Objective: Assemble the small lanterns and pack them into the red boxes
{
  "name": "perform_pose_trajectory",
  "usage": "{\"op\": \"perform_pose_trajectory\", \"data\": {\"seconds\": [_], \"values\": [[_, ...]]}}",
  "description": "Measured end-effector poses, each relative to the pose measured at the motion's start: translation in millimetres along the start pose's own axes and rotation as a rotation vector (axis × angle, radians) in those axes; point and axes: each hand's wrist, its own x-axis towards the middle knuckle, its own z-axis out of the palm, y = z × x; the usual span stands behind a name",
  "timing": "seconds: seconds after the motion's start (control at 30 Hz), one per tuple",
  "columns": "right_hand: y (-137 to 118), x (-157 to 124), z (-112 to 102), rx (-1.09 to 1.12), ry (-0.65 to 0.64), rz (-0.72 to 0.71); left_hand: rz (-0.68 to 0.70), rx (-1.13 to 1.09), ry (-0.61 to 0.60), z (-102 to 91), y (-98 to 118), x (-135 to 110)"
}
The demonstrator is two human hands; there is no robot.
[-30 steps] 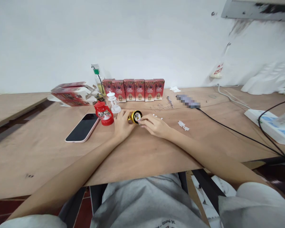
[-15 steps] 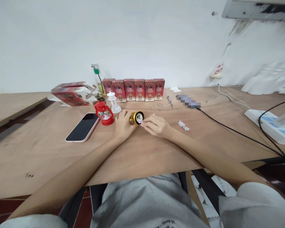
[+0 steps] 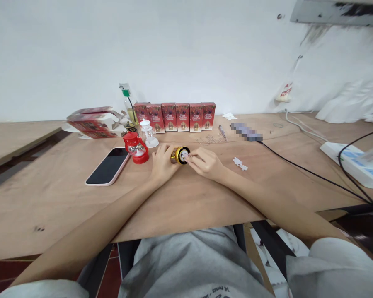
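Note:
My left hand (image 3: 163, 164) is wrapped round a small gold lantern (image 3: 175, 156), which lies on its side with its round base turned toward my right hand. That base has a black rim and a pale centre with small dark details. At the base, the pinched thumb and finger of my right hand (image 3: 207, 162) touch the pale centre; whatever they hold is too small to name. Left of my left hand stand a red lantern (image 3: 137, 150) and a white lantern (image 3: 148, 134), both upright. Behind them a black lantern (image 3: 131, 127) is partly hidden.
Several red boxes (image 3: 182, 117) line the wall side, with open boxes (image 3: 93, 120) at left. A phone (image 3: 108, 167) lies by the red lantern. A screwdriver (image 3: 222, 132), white scraps (image 3: 240, 164), a cabled device (image 3: 246, 131) and a power strip (image 3: 354, 163) are to the right.
The gold lantern has turned slightly, and its base sits a little further right. My right fingers have shifted slightly over its pale centre.

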Motion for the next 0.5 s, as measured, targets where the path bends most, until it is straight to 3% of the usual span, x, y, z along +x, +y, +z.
{"op": "perform_pose_trajectory", "data": {"seconds": [0.23,0.5], "values": [[0.2,-0.9,0.0,0.053,-0.044,0.044,-0.008,-0.002,-0.009,-0.9,0.1,0.0],[-2.6,2.0,-1.4,-0.079,0.059,-0.006,0.007,0.011,-0.005,0.0,0.2,-0.5]]}}
